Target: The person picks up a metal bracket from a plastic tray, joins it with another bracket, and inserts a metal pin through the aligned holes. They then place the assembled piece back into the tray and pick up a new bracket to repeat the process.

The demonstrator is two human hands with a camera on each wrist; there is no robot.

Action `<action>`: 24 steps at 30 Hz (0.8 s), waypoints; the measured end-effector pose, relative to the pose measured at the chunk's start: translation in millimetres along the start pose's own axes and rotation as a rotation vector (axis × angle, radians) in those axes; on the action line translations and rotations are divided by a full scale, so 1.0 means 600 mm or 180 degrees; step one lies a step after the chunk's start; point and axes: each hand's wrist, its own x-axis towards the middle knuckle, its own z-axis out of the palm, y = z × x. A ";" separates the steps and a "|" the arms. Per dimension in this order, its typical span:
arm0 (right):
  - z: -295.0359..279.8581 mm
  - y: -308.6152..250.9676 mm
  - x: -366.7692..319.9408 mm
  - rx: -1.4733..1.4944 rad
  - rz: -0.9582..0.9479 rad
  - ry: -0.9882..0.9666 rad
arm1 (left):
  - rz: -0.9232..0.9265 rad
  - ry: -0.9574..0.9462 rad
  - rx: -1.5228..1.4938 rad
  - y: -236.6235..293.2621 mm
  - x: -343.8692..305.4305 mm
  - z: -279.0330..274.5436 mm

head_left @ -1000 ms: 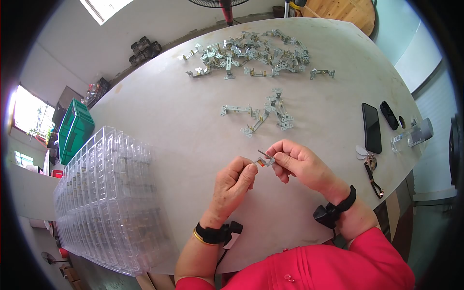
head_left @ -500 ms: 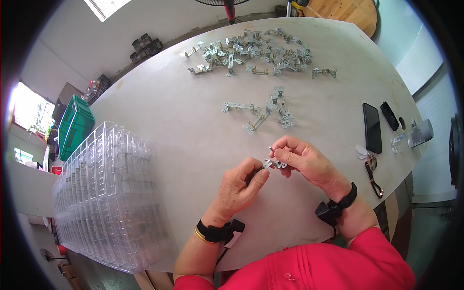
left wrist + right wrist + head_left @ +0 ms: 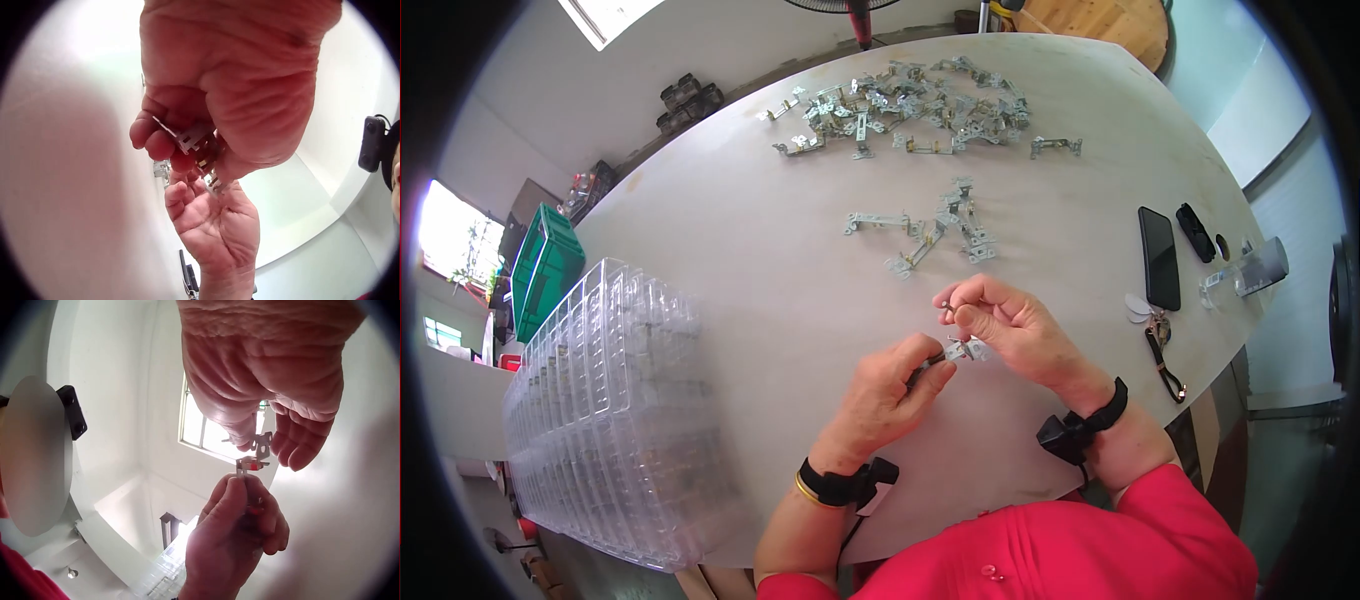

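Note:
A small metal bracket (image 3: pixel 962 350) with cut-out holes is gripped at one end by my left hand (image 3: pixel 885 392), thumb and curled fingers round it. In the right wrist view the bracket (image 3: pixel 263 445) shows a red-orange part near my left hand (image 3: pixel 226 531). My right hand (image 3: pixel 1022 330) is just above and right of the bracket, pinching a small thin piece (image 3: pixel 946 307) between thumb and fingers. In the left wrist view my left palm (image 3: pixel 231 81) covers part of the bracket (image 3: pixel 195 136), with my right hand (image 3: pixel 219 228) beyond it.
Several loose brackets (image 3: pixel 920 232) lie in front of my hands, with a larger pile (image 3: pixel 920 105) farther back. Stacked clear plastic trays (image 3: pixel 615 420) stand at the left beside a green crate (image 3: pixel 548 270). A phone (image 3: pixel 1159 258), keys (image 3: pixel 1160 328) and a clear cup (image 3: pixel 1262 268) lie at the right.
My right hand has drawn a small thin piece up and left, apart from the bracket. The bracket stays in my left hand, now turned with its holed end toward the right.

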 end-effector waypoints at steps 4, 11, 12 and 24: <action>0.005 -0.002 0.000 0.0017 -0.0156 0.0024 | -0.0028 0.0210 -0.0006 0.000 0.002 0.003; 0.008 -0.019 -0.003 0.0030 0.0381 -0.0039 | 0.0293 0.0495 0.0638 -0.007 0.006 -0.001; 0.007 -0.017 -0.003 0.0074 0.0290 -0.0045 | 0.0386 0.0515 0.0820 -0.007 0.007 -0.002; 0.014 -0.009 -0.007 -0.0178 -0.0672 0.0151 | 0.0562 0.1674 0.1000 0.001 0.019 0.006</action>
